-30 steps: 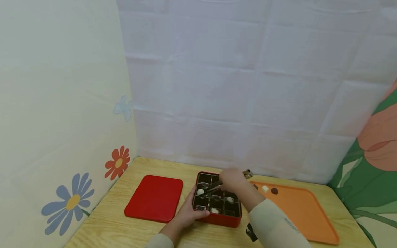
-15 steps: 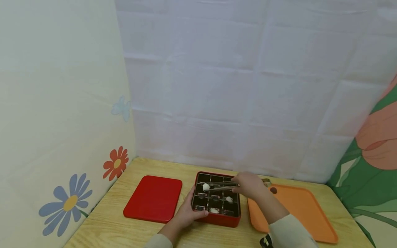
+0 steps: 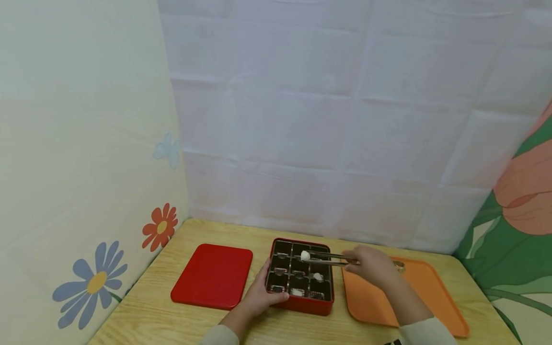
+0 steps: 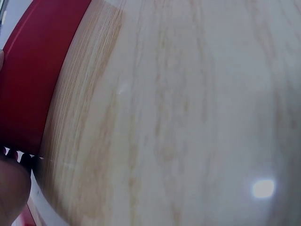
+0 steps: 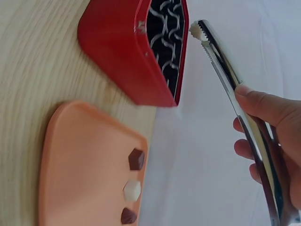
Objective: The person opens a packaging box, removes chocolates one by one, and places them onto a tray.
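My left hand [image 3: 258, 298] holds a red box [image 3: 302, 305] at its left front corner, thumb along the front and fingers on the left side. Black compartments divide the box, and a few hold pieces, such as one white chocolate [image 3: 318, 277] on the right. In my right hand [image 3: 373, 264] are metal tongs [image 5: 226, 59], gripped partway along the arms. Their toothed tips pinch another white chocolate [image 5: 196, 31], raised above the box's rim in the right wrist view. The left wrist view catches only the box's red side [image 4: 37, 70] and a bit of finger.
Left of the box lies a flat red lid [image 3: 213, 275]. On the right is an orange tray [image 3: 366, 306], partly under my right forearm; the right wrist view shows brown chocolate [image 5: 137, 159] and white chocolate [image 5: 132, 190] along its edge. A fabric backdrop [image 3: 276, 143] stands behind the table.
The right hand has drawn the tongs to the right, carrying the white chocolate from the box's left column to over its middle, back part. The left hand has stayed on the box.
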`<state>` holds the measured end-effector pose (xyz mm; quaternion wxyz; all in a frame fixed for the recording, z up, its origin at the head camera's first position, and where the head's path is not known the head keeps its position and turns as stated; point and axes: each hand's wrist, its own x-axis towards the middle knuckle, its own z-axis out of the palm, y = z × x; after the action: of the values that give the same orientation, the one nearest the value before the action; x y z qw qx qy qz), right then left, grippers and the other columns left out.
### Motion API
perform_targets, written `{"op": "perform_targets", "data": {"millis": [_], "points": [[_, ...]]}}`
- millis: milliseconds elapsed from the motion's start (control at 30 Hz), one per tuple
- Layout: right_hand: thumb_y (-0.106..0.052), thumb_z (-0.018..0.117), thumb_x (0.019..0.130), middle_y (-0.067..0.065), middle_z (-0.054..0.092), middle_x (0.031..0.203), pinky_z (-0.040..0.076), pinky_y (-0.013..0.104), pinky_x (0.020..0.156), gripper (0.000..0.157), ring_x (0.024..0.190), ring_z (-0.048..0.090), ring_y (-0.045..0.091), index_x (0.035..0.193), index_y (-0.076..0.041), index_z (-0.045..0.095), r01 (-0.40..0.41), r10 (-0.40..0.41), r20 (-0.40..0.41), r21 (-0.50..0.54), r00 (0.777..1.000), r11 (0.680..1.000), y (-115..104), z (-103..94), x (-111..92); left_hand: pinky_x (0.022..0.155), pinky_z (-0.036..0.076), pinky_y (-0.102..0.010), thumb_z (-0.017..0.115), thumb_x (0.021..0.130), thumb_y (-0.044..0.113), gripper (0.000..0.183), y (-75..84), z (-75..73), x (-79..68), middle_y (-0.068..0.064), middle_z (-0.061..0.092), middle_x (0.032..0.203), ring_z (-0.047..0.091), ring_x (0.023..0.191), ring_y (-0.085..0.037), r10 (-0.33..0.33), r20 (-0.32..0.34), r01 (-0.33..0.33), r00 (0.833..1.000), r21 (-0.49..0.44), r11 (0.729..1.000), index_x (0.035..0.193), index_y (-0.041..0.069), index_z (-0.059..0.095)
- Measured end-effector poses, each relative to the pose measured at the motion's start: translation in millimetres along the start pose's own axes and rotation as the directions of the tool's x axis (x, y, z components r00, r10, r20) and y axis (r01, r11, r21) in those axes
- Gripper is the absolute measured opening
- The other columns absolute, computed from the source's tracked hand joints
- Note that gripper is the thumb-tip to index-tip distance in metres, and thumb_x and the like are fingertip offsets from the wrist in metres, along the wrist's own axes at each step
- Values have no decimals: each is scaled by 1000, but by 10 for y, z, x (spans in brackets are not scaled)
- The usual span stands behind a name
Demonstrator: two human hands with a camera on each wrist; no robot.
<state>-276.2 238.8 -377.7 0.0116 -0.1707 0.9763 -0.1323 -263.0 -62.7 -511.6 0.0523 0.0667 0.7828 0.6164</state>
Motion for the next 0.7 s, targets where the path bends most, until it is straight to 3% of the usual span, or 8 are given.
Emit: {"op": "perform_targets", "data": {"millis": [167, 433, 700], "points": [[-25, 75, 84, 4, 73, 114, 55, 41, 73, 40, 92, 68, 22, 123, -16, 70, -49, 48, 6, 73, 999, 996, 158, -26, -137, 107, 32, -64, 85, 74, 17, 112, -1, -2, -7, -27, 20, 158, 31, 138, -47, 15, 3, -15, 1000, 6, 1000, 159, 15, 11], [-35, 75, 83, 11, 70, 120, 53, 52, 84, 45, 108, 65, 34, 120, -11, 70, -125, 124, 31, 49, 992, 991, 513, -24, -346, 108, 32, -64, 85, 74, 17, 113, -12, -8, -9, -27, 20, 159, 31, 138, -46, 24, 8, -24, 1000, -3, 1000, 159, 14, 11], [-31, 76, 82, 13, 72, 112, 52, 52, 83, 44, 102, 66, 35, 117, -5, 71, -149, 146, 39, 73, 988, 986, 810, -37, -506, 108, 31, -64, 85, 75, 18, 113, 19, -21, -15, -27, 18, 159, 30, 138, -46, 11, 16, -11, 1000, -16, 1000, 159, 15, 10]]}}
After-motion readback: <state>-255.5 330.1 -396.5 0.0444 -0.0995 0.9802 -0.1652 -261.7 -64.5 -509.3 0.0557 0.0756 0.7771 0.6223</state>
